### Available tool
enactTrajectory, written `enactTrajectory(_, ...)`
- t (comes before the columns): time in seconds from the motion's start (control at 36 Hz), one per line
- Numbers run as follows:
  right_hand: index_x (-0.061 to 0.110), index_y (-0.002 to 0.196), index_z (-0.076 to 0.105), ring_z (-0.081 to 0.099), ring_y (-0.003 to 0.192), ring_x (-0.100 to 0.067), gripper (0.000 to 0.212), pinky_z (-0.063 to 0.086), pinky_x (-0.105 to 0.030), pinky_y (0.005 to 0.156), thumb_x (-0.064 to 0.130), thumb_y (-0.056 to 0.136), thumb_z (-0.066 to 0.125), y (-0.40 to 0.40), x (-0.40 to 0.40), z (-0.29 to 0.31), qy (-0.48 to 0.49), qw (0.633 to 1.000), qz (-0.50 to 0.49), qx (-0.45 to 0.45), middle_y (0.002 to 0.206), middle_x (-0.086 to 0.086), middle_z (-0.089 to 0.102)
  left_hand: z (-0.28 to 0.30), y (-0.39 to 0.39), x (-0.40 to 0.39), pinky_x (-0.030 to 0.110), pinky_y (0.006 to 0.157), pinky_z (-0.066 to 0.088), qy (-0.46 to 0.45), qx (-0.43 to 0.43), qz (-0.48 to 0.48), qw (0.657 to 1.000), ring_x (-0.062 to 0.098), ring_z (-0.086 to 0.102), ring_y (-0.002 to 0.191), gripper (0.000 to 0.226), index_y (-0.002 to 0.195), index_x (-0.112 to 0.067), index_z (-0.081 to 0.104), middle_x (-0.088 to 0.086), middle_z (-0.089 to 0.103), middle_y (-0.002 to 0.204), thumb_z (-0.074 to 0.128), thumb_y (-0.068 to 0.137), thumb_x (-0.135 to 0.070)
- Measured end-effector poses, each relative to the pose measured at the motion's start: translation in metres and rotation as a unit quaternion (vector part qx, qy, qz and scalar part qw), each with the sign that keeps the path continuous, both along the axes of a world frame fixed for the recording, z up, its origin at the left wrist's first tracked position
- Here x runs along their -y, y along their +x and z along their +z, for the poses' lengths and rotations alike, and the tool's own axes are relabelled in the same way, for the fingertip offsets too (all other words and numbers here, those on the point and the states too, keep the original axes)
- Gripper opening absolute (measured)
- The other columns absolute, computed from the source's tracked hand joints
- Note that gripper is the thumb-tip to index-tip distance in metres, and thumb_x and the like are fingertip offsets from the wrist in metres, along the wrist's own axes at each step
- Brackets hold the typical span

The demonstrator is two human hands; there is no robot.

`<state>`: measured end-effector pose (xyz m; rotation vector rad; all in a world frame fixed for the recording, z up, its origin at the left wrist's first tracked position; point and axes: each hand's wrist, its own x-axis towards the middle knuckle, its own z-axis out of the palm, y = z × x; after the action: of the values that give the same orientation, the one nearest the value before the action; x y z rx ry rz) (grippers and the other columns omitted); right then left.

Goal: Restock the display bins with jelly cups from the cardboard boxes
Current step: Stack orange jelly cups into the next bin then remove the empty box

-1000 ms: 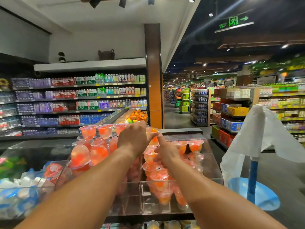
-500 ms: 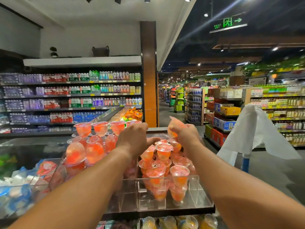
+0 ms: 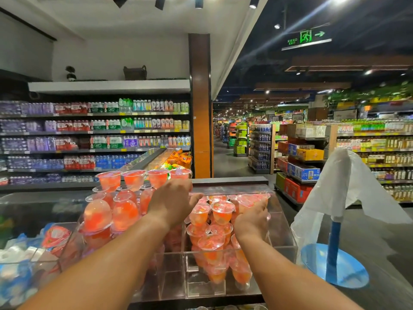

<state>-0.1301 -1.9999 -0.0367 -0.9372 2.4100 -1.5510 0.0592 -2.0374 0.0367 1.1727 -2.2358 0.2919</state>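
Right hand (image 3: 251, 220) gripping an orange jelly cup (image 3: 250, 201) low over the clear acrylic display bin (image 3: 283, 240), beside stacked cups. Left hand (image 3: 172, 204) loosely spread, resting against the neighbouring pile (image 3: 120, 198), holding nothing

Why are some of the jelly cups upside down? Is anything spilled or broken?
Nothing looks spilled or broken. In the left bin's pile, several jelly cups sit upside down under an upright top row, so that seems stacked on purpose. The right bin is a looser heap with cups tilted. The right hand grips one there.
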Motion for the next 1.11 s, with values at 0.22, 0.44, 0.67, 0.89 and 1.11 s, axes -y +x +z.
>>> enactTrajectory(0.22,0.006,0.160,0.010,0.035,0.144,-0.035,0.067,0.041,-0.043,0.108,0.003,0.100,0.041,0.003,0.006,-0.013,0.060,0.997,-0.012,-0.054,0.164,-0.016,0.020,-0.003,0.007,0.006,0.032,0.078,0.052,0.000,-0.003,0.005,1.000,0.019,0.061,0.095,0.039,0.107,-0.020,0.061,0.000,0.065,0.101,0.051,0.099,-0.057)
enactTrajectory(0.44,0.006,0.157,0.017,0.035,0.142,-0.039,0.066,0.042,-0.045,0.108,0.000,0.097,0.044,-0.007,0.018,-0.013,0.074,0.996,-0.009,-0.043,0.162,-0.017,0.025,-0.009,0.006,0.010,0.027,0.077,0.047,0.004,-0.017,-0.003,1.000,0.016,0.060,0.092,0.038,0.105,-0.021,0.064,-0.003,0.066,0.099,0.052,0.099,-0.056)
enactTrajectory(0.67,0.017,0.156,0.010,0.037,0.141,-0.037,0.073,0.048,-0.050,0.103,0.013,0.095,0.049,-0.005,-0.006,-0.005,0.117,0.988,0.005,-0.100,0.163,-0.015,0.015,-0.010,-0.006,0.009,0.033,0.077,0.052,0.004,-0.041,-0.018,0.999,0.017,0.060,0.087,0.038,0.096,-0.021,0.064,-0.003,0.066,0.093,0.051,0.099,-0.056)
enactTrajectory(0.89,0.020,0.152,0.031,0.030,0.140,-0.016,0.071,0.025,-0.030,0.118,0.030,0.089,0.061,0.022,-0.040,0.036,0.027,0.919,0.257,-0.299,0.150,0.004,0.035,0.004,-0.026,-0.002,0.040,0.080,0.051,0.034,-0.099,-0.080,0.991,0.028,0.064,0.097,0.046,0.116,-0.019,0.058,0.005,0.069,0.104,0.029,0.106,-0.053)
enactTrajectory(1.11,0.020,0.131,0.050,0.045,0.117,-0.017,0.056,0.038,-0.029,0.104,0.020,0.082,0.077,0.050,-0.025,0.044,-0.057,0.902,0.308,-0.298,0.124,0.003,0.052,0.020,-0.038,-0.017,0.036,0.092,0.042,0.101,-0.176,-0.128,0.971,0.028,0.056,0.117,0.055,0.140,-0.021,0.039,0.009,0.057,0.133,0.024,0.103,-0.059)
